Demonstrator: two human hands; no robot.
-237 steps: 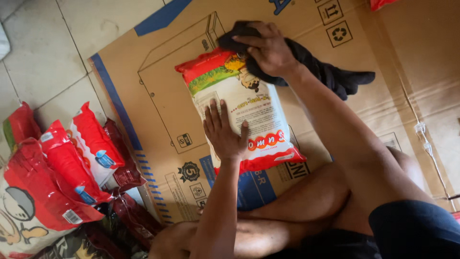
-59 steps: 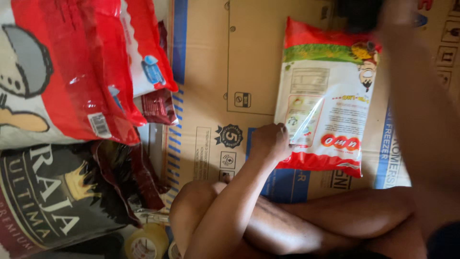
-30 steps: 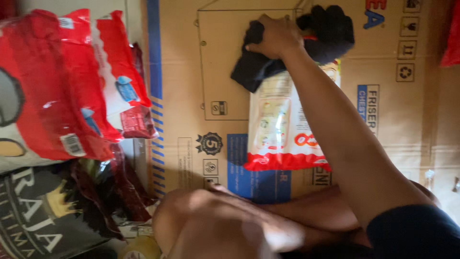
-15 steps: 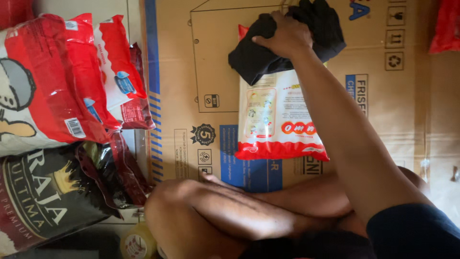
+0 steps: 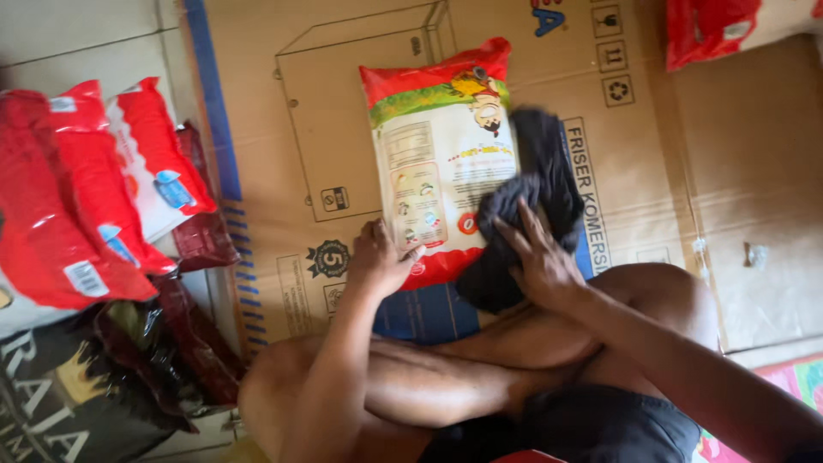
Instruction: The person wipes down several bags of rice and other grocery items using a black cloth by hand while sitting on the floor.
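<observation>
Flattened brown cardboard (image 5: 754, 214) covers the floor where the person sits cross-legged, with pale tiles showing at the upper left. On the cardboard, just ahead of the knees, lies a white, red and green plastic food bag (image 5: 439, 163), flat and face up. The left hand (image 5: 381, 257) rests on the bag's near left corner, fingers loosely curled and pressing down on the edge rather than gripping it. The right hand (image 5: 538, 261) is spread over a bunched black cloth (image 5: 531, 201), fingers splayed and pushing it against the bag's lower right side; the cloth overlaps the bag's right edge. Off to the left, a pile of red packets (image 5: 94, 189) lies on the tiles beside a dark sack (image 5: 77, 394), well apart from the hands.
</observation>
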